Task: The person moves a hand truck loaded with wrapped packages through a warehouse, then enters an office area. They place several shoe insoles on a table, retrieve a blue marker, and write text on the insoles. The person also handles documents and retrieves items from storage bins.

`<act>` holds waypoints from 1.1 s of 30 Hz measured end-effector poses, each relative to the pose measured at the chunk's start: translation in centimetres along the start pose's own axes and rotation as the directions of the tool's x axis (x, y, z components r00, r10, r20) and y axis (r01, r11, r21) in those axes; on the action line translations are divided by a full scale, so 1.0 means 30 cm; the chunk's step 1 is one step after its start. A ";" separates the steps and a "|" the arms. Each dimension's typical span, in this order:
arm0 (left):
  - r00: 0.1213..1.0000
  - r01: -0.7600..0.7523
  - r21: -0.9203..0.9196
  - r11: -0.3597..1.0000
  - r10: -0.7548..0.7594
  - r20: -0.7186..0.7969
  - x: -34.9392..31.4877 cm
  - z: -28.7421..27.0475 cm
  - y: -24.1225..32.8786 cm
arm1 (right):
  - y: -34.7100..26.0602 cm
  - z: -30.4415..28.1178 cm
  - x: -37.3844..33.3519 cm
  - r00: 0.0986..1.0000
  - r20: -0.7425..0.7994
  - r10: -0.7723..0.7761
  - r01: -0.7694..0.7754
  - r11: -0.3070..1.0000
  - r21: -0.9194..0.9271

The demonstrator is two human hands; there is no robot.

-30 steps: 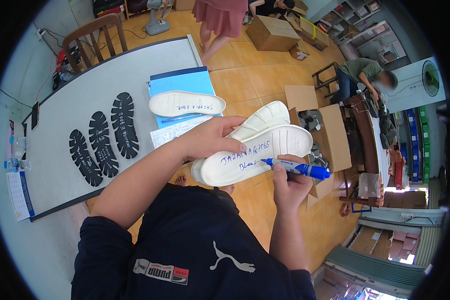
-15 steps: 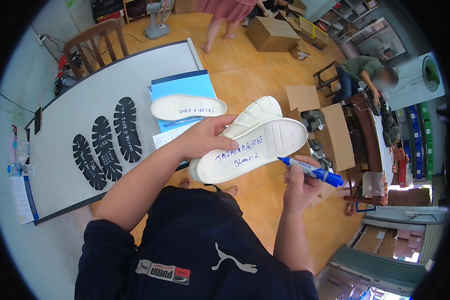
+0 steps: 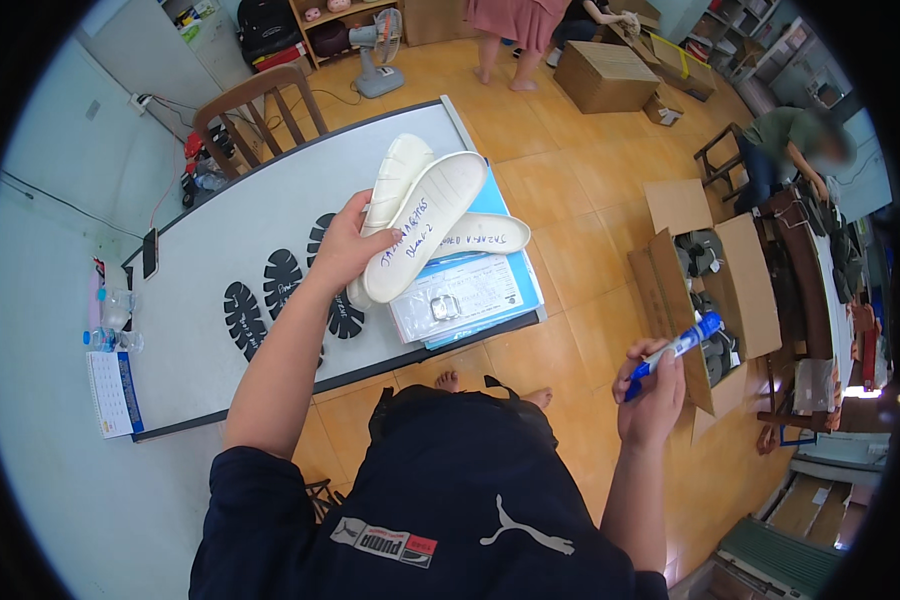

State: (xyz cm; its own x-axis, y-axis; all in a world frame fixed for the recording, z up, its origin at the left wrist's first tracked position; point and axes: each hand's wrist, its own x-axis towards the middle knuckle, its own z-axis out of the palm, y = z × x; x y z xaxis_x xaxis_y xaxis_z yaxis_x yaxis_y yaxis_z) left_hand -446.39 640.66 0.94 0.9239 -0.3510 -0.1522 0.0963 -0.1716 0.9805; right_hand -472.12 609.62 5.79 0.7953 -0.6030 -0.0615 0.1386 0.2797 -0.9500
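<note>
We hold pair of white soles (image 3: 420,225) in left hand (image 3: 342,248), upper middle of frame, over bench (image 3: 220,250). Long axis runs lower left to upper right, inked side facing us. Left fingers wrapped round heel end, arm stretched forward. Right hand (image 3: 652,395) sits lower right, well apart from soles, fingers pinching blue marker (image 3: 675,350), tip pointing upper right. Left hand clearly nearer third sole (image 3: 490,235) on blue folder (image 3: 510,290).

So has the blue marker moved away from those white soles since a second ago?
Yes. The blue marker left the white soles, now rightward by the open cardboard box.
</note>
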 end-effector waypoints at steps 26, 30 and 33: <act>0.928 -0.343 0.694 0.633 0.343 0.146 0.119 0.079 -0.033 | 0.051 0.052 0.008 0.959 -0.001 0.285 -0.283 0.955 0.092; 0.699 -0.671 0.688 0.277 0.547 0.461 0.002 0.201 -0.050 | 0.066 0.063 0.016 0.953 -0.033 0.300 -0.293 0.946 0.141; 0.691 -0.716 0.632 0.298 0.433 0.579 -0.075 0.286 -0.093 | 0.075 0.059 0.022 0.953 0.014 0.302 -0.299 0.932 0.204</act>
State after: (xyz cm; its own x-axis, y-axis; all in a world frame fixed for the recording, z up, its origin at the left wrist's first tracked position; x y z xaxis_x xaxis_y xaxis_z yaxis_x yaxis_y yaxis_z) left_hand -451.90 634.03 -2.52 0.4660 -0.8496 0.2470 -0.8663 -0.3815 0.3224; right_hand -470.23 611.18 4.16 0.8084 -0.4795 -0.3414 0.0118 0.5931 -0.8050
